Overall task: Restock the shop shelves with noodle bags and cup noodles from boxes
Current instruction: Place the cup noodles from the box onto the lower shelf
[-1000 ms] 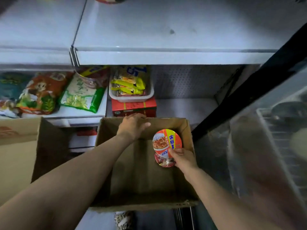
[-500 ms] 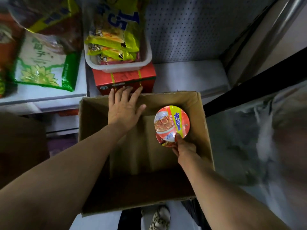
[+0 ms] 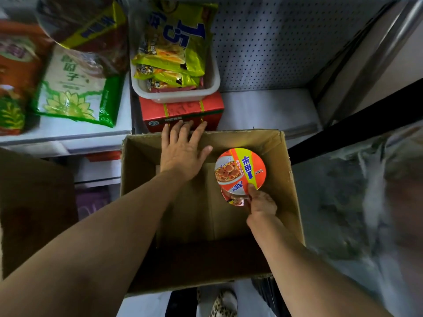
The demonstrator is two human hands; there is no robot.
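Note:
An open brown cardboard box (image 3: 290, 179) stands below me in front of the shelves. Inside it my right hand (image 3: 261, 202) grips a cup noodle (image 3: 240, 172) with an orange, yellow and blue lid, thumb on the lid's near edge. The cup sits above the box floor near the right wall. My left hand (image 3: 183, 154) lies flat with fingers straight over the box's far rim, its fingertips reaching a red carton (image 3: 183, 110) on the shelf.
A white tub (image 3: 178, 92) of yellow-green noodle bags sits on the red carton. Green and orange snack bags (image 3: 75, 92) lie on the left shelf. The white shelf (image 3: 267, 104) right of the carton is bare. A second cardboard box (image 3: 34, 202) stands at left. Plastic sheeting hangs at right.
My head has tilted down and closer to the shelf. My left hand slid forward over the box rim and flattened. The cup noodle rose slightly in my right hand.

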